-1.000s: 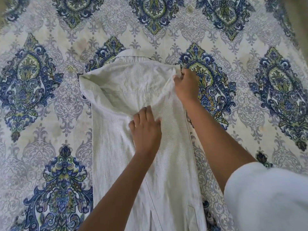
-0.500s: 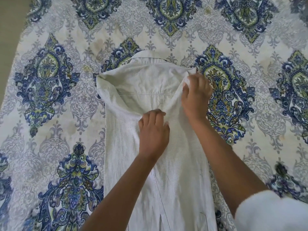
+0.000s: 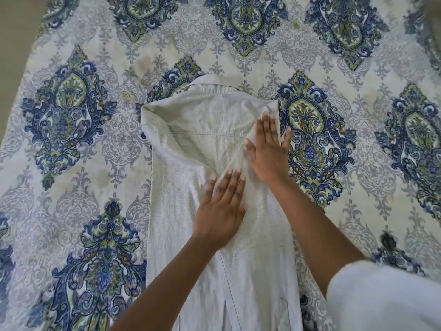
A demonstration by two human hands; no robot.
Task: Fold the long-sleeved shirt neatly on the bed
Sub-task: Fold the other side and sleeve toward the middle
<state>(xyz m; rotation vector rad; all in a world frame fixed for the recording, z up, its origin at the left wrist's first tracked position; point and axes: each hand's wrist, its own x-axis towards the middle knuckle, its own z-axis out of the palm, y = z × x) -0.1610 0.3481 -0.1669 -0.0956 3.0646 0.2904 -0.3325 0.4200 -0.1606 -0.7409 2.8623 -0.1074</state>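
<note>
The long-sleeved shirt (image 3: pixel 191 120) lies lengthways on the bed (image 3: pixel 372 192), its collar (image 3: pixel 210 80) away from the person and both sides turned in to make a narrow strip. A moment ago the right hand (image 3: pixel 269 149) pinched the right shoulder edge. Now that grip is released and wide, fingers straight and spread, palm pressing the turned-in flap flat. The left hand (image 3: pixel 220 206), also a wide grip holding nothing, presses the middle of the cloth. The side folds look set, so smoothing probably comes before folding the length up.
</note>
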